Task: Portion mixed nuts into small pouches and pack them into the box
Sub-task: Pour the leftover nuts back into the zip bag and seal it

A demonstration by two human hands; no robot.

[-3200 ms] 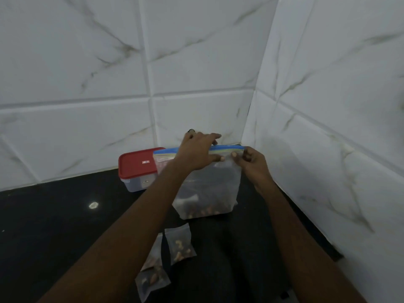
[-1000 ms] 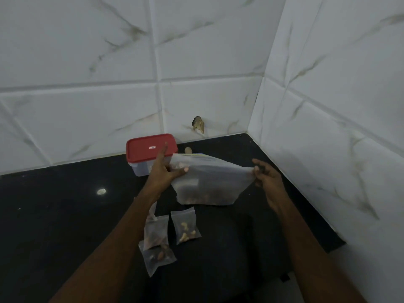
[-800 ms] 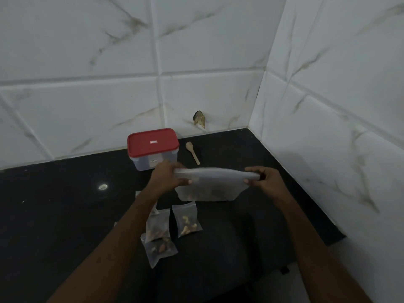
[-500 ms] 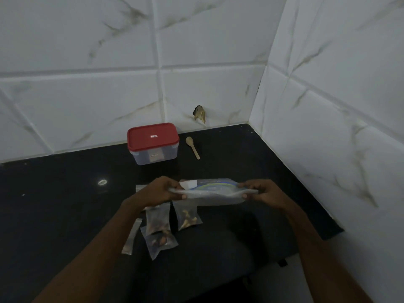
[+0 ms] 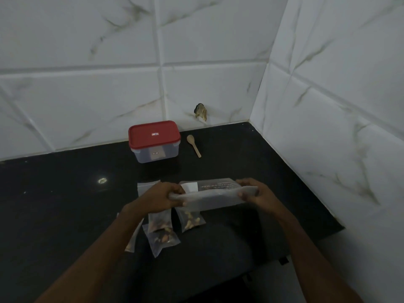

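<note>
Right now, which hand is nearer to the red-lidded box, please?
Left. The left hand grips one end of the big bag straight in front of the red-lidded box; the right hand holds the other end, farther right.

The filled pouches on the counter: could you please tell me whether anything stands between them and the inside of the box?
Yes. The red lid sits on the box, covering its opening. The large bag, held by the left hand and right hand, is also between the pouches and the box.
</note>
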